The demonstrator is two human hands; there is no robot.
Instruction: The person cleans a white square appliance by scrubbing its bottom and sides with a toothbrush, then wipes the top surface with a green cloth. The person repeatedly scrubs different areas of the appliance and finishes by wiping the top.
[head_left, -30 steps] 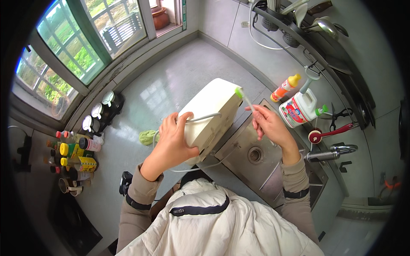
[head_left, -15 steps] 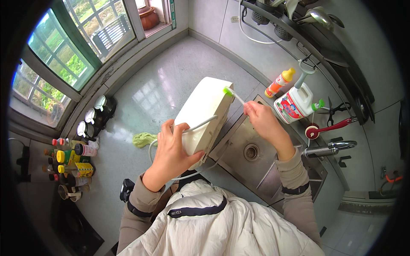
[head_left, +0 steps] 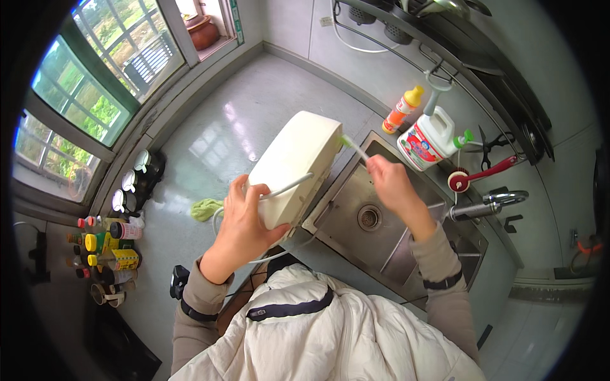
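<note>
Cream, boxy appliance [head_left: 298, 149] tilts near the grey counter [head_left: 286, 79]'s front edge, beside one rectangular steel sink [head_left: 349, 193], clamped in the left hand [head_left: 243, 216]; the right hand [head_left: 395, 189] grips one slim, green-bristled brush [head_left: 357, 148] at its right edge. Bare room reaches the back corner; three black, white-lidded canisters [head_left: 135, 183] line the window [head_left: 89, 95].

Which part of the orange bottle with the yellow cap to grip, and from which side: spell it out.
Grip the orange bottle around its body, below the yellow cap, coming from the left. It looks upright, and the slim body should suit wrapped fingers; the white jug stands close on its right and would likely crowd a hand there.
</note>
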